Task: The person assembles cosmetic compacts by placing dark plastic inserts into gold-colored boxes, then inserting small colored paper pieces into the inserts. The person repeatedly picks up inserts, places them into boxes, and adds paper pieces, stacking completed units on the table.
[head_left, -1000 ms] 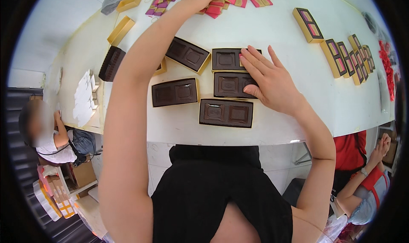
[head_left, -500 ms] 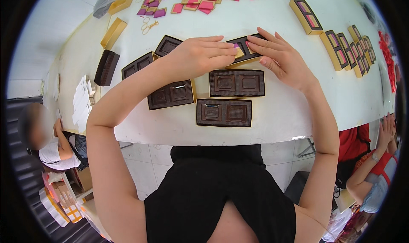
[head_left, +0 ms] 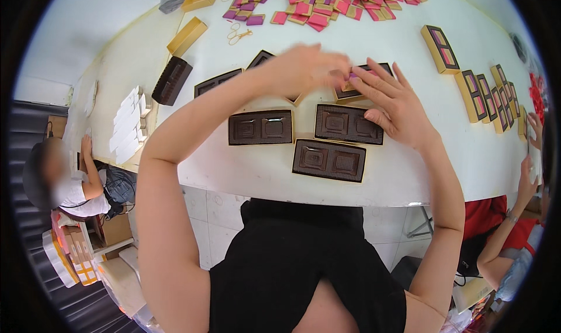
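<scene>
Head: hands [head_left: 350, 82] meet over tray [head_left: 357, 89]

My left hand [head_left: 307, 70], back from the packet pile at twelve o'clock, meets my right hand [head_left: 391, 102] over the far tray [head_left: 356, 85].

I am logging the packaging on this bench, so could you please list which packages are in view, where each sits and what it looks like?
Empty brown trays: near table edge, rectangular, two wells, gold rim.
Tray under both hands: same kind, pink piece inside.
Pink and gold packets: heap at far edge, small squares.
Filled gold boxes: row at right, pink inserts.
Gold lids: far left, flat rectangles.
</scene>
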The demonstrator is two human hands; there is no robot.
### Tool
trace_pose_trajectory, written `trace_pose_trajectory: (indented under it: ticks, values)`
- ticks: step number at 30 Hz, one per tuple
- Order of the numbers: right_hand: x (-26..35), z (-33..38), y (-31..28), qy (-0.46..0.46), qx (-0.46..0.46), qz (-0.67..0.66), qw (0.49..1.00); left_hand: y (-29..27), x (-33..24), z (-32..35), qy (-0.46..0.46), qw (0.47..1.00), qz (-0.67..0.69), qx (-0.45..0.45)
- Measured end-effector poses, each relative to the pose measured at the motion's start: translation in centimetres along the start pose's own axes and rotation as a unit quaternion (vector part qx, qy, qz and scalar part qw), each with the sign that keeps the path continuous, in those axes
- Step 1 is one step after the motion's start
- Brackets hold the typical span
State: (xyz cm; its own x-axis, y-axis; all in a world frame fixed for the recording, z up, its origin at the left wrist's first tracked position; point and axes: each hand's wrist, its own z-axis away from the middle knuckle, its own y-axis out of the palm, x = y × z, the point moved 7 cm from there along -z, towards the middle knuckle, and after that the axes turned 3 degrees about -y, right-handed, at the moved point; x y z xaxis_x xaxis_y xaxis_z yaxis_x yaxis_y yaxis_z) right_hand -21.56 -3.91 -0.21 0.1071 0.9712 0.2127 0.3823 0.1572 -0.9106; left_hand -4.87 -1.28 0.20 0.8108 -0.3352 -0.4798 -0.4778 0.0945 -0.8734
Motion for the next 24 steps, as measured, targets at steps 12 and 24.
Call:
trace_pose_trajectory:
  ticks: [12, 24]
  values:
    - [-14.2, 5.9, -2.8, 0.368, -0.052, 0.330, 0.868, -5.7, 15.0, -0.5, -0.163, 0.946, -0.259, -0.111]
    - [3.9, 0.1, -4.2, -0.042, -0.252, -0.042, 0.966, -0.1, -3.0, 0.9, -0.204, 0.791, 0.577, -0.005]
